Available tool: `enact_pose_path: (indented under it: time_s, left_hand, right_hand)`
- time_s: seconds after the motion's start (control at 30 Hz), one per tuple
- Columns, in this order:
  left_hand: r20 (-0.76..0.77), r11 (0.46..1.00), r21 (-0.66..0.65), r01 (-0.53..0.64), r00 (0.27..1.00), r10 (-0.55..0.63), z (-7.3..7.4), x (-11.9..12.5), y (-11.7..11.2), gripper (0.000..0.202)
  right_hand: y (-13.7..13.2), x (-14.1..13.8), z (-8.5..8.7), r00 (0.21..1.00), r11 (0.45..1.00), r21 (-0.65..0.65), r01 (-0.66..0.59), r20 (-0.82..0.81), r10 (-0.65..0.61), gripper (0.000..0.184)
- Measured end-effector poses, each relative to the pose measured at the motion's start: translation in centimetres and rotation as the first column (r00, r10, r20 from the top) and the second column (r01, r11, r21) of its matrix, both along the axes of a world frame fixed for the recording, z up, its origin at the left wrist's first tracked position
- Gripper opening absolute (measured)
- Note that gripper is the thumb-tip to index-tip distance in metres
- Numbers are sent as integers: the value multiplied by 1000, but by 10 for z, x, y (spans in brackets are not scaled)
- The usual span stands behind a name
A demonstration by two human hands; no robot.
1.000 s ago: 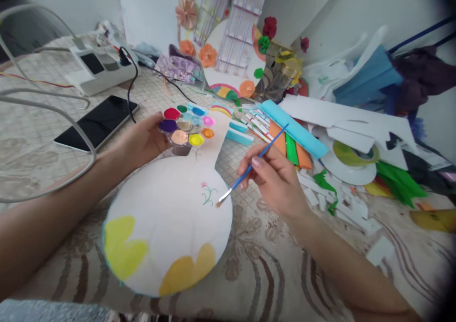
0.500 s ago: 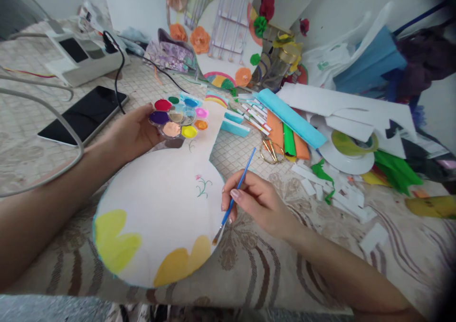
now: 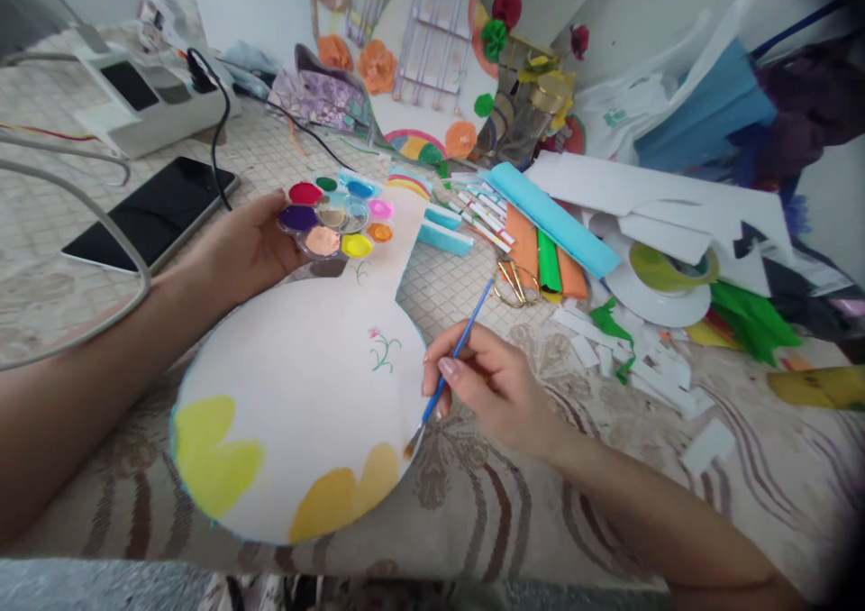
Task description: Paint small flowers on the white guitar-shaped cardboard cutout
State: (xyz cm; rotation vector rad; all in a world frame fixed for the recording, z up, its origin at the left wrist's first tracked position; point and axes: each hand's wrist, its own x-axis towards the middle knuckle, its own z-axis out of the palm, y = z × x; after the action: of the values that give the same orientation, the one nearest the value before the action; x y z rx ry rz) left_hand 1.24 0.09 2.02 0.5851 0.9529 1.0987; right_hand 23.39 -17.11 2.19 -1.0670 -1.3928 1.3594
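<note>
My left hand [image 3: 260,246] grips a paint palette [image 3: 331,217] by its left side, its round wells filled with red, green, blue, purple, pink, orange, yellow and peach. Below it lies a white rounded cutout [image 3: 297,368] with a narrow neck. Yellow petal shapes [image 3: 214,458] are painted at its lower left, orange-yellow ones [image 3: 348,494] along the bottom, and a small flower is drawn near the right. In my right hand [image 3: 483,386] a blue paintbrush [image 3: 458,350] is pinched between thumb and fingers. Its bristles are at the cutout's lower right edge, beside the orange-yellow paint; contact is hard to tell.
A tablet [image 3: 152,214] and a white power strip [image 3: 145,97] with cables lie at the left. Gold-handled scissors [image 3: 517,285], markers [image 3: 483,214], a light-blue roll [image 3: 552,219], tape [image 3: 676,273] and paper scraps [image 3: 662,381] cover the right. A flower-decorated round board [image 3: 432,79] stands behind.
The brush tip has shifted very slightly up along the cutout's edge. Both hands keep their holds, and the view has moved a little.
</note>
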Motion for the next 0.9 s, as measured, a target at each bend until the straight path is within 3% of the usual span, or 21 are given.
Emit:
enact_pose_path:
  time_s: [0.17,0.4,0.53,0.63,0.83,0.9]
  left_hand:
    - [-9,1000,12,19,1000,-18,-2,-1,1,28]
    - [-1,1000,5,16,1000,-16,-1,-1,-1,28]
    - [-3,1000,-9,5,1000,-5,-1,-1,0,32]
    - [-4,1000,-5,4,1000,-4,0,-1,0,31]
    - [-17,1000,-1,7,1000,-7,1,1,-1,28]
    - [-25,1000,9,10,1000,-10,2,2,-2,28]
  right_hand:
    - [8,10,0,977,972,104,211,-11,-211,5]
    - [-6,-4,-3,999,1000,19,18,-40,-17,6]
    - [6,8,-1,984,979,108,171,34,-175,6]
    - [12,13,1,966,956,142,258,-13,-259,7]
    - [-3,-4,-3,998,1000,-8,12,-56,-13,6]
    - [-3,-6,-4,1000,1000,5,13,-17,-13,7]
